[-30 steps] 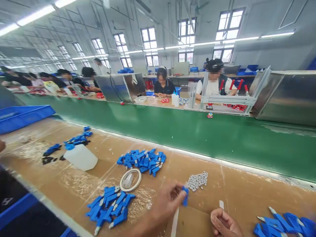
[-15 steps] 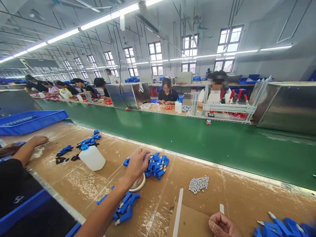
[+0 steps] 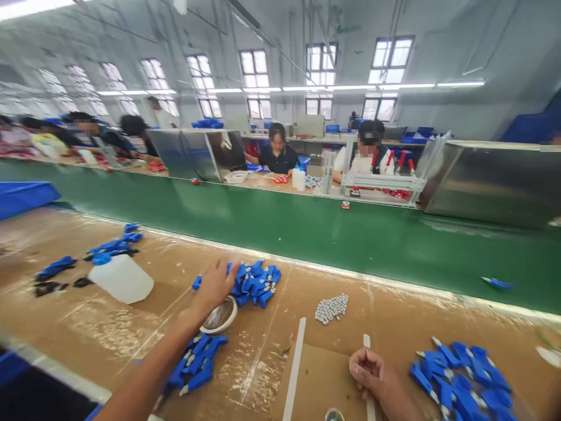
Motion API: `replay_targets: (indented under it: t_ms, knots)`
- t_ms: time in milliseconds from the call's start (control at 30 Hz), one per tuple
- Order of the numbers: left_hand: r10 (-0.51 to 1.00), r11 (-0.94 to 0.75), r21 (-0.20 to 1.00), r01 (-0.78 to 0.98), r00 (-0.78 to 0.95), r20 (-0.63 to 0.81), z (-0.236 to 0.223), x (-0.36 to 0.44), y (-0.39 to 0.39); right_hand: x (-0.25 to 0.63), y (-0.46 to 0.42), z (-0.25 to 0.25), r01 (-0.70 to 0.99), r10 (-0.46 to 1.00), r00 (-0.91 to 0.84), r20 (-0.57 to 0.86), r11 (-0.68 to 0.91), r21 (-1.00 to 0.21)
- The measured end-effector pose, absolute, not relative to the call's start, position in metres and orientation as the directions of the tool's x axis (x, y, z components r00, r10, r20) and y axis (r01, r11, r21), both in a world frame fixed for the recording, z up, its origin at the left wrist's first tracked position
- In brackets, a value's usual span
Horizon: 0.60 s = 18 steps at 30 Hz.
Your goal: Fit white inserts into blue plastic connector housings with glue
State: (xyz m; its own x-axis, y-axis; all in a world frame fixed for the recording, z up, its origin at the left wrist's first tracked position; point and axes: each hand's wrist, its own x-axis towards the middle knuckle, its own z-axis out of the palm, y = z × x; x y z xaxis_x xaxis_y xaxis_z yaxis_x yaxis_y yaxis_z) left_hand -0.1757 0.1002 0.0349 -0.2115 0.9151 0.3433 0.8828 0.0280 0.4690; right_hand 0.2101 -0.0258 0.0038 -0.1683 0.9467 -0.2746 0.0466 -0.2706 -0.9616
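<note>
As L hand [image 3: 214,286] (fingers bent, grip unclear) is at blue pcs [image 3: 256,283] just beyond white ring [image 3: 234,316], careless wrist may bump it, while R hand [image 3: 370,371], to ring's right, has fingertips together, content unclear.

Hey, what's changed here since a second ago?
The left hand moved left and forward, from near the grey pieces to the blue pile beyond the white ring; whether it holds anything is unclear. A blue part has come into view on the green belt. The right hand stays curled at a white strip; grey pieces and bottle stay put.
</note>
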Motion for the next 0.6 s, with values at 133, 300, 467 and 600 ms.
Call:
replay_targets:
  t_ms: [133,300,467,600]
  knots:
    - [0.934,-0.293,0.598,0.746,0.089,0.347,0.046,-0.114,0.04,0.213,-0.025,0.014,0.097,0.953,-0.098,-0.288,-0.278,-0.956]
    - [0.818,-0.519,0.7,0.491,0.522,0.241,0.035,-0.028,-0.03,0.204,-0.04,0.022,0.335,0.981,-0.007,-0.194,-0.18,-0.925]
    - [0.891,-0.417,0.794,0.442,0.373,0.26,0.019,-0.016,-0.025,0.246,-0.05,0.052,0.707,0.972,0.235,-0.008,-0.176,-0.684]
    - [0.882,-0.423,0.792,0.44,0.402,0.248,0.017,-0.019,-0.012,0.313,-0.031,0.066,0.834,0.905,0.421,0.055,-0.363,-0.416]
